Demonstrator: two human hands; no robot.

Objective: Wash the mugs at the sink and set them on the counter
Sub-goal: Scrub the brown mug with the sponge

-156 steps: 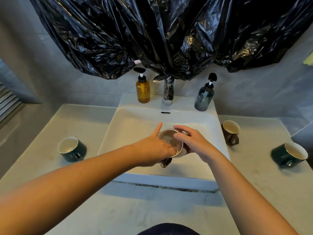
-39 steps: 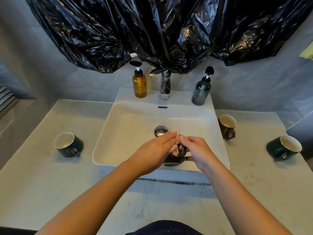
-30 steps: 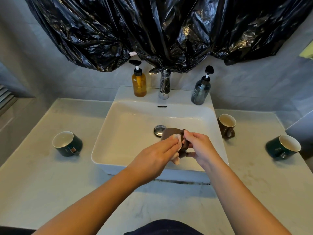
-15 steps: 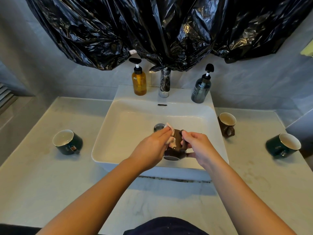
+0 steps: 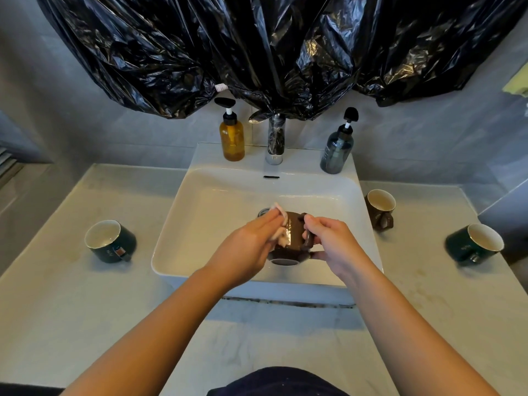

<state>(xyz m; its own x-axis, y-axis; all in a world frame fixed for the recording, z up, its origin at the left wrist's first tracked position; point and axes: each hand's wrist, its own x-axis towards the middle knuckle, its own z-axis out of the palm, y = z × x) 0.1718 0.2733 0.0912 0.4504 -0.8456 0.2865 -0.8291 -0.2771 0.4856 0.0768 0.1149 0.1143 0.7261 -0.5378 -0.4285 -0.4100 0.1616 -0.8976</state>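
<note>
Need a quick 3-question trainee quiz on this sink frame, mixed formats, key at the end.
1. Multiple choice: how many mugs stand on the counter? A) two B) three C) four
2. True or false: the brown mug, gripped over the sink by the right hand while the left hand holds a pale cloth to it, stands upright, mouth up.
3. Fill in: the amber pump bottle stands to the ___ of the faucet.
Key: 1 B (left green mug, second brown mug, right green mug); 2 false, it is tipped; 3 left.
</note>
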